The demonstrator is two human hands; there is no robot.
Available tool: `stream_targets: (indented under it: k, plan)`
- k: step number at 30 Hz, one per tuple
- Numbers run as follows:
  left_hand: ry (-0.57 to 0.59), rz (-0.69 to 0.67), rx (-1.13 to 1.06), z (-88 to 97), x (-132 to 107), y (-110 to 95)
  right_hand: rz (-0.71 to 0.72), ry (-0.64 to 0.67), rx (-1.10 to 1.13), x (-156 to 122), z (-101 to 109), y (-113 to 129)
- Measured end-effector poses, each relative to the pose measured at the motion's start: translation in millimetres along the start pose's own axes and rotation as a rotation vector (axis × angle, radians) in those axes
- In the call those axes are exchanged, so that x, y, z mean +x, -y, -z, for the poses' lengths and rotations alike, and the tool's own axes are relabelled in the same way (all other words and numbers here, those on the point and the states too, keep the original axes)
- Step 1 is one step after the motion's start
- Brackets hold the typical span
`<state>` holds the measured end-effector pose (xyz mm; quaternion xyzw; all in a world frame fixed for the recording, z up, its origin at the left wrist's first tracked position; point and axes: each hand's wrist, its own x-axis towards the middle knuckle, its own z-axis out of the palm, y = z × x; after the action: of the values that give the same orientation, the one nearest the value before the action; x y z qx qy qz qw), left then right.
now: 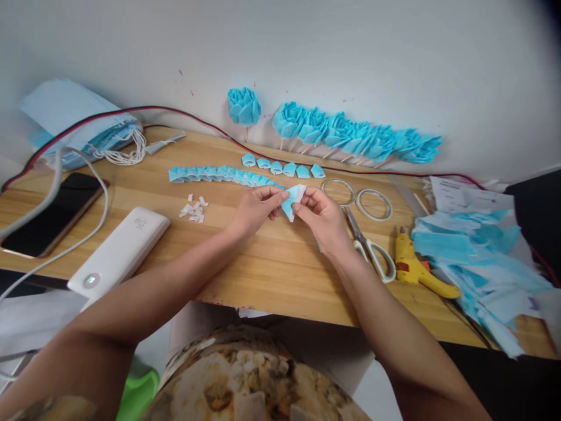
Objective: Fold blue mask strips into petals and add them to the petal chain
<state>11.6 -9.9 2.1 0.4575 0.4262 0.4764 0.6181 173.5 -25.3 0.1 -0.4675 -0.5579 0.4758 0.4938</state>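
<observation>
- We pinch the blue petal piece between left hand and right hand, above the wooden table.
- Scissors and glue gun lie just right.
- Folded petals lie behind.

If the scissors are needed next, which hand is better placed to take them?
Probably the right hand: the scissors lie just beside it, while the left hand is farther, across the blue piece.

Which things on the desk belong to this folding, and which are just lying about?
In hand: left hand, right hand, blue piece, folded petals, petal strip, finished flowers.
Lying about: phone, power bank.
</observation>
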Motion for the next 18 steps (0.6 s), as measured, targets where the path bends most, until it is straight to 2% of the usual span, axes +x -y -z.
stream_targets:
  k: [18]
  plan:
    - [0.036,0.048,0.046,0.3,-2.2,-8.0,-0.030,-0.006,0.091,0.6,1.3,-3.1]
